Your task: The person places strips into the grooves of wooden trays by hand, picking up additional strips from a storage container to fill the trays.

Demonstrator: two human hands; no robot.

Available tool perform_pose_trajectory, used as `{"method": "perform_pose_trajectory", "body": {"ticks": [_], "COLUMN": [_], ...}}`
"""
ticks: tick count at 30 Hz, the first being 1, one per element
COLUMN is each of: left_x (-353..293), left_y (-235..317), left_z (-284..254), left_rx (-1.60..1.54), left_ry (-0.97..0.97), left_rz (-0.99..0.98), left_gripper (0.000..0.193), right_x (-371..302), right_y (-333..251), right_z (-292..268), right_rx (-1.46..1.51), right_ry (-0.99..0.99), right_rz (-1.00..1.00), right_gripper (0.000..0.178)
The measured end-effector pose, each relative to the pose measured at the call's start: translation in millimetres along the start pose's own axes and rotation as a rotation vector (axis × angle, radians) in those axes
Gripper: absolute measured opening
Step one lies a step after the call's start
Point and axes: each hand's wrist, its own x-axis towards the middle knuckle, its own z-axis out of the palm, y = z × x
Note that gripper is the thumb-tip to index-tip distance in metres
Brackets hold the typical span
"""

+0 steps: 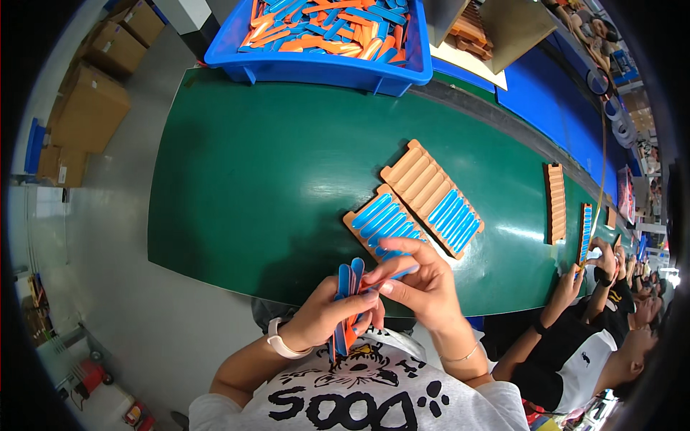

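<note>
My left hand (320, 316) is closed around a bundle of flat blue and orange strips (344, 279) with rounded ends, held over the table's front edge. Close beside it, my right hand (424, 287) pinches one such strip (404, 273) between thumb and fingers, its inner end near my left fingertips. Beyond my hands lie two tan slotted trays side by side. Blue strips fill the visible slots of the nearer tray (350, 218), which my right hand partly hides. The farther tray (415, 174) has blue strips in its right-hand slots and bare slots at its left.
A blue bin (316, 70) heaped with blue and orange strips stands at the back of the green table (237, 165). Right of me, a co-worker's hands (568, 284) are at another tray (586, 230); a further slotted tray (556, 205) lies nearby. Cardboard boxes (90, 108) stand at left.
</note>
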Motion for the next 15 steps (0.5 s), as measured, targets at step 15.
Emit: {"method": "perform_pose_trajectory", "body": {"ticks": [15], "left_x": [2.6], "left_y": [-1.3], "left_z": [6.5], "left_rx": [-0.17], "left_ry": [0.036], "left_rz": [-0.038], "left_gripper": [0.014], "right_x": [57.4], "right_y": [-45.4], "right_z": [-149.9], "right_rx": [-0.876], "right_ry": [0.411], "right_rz": [-0.062], "right_gripper": [0.018]}}
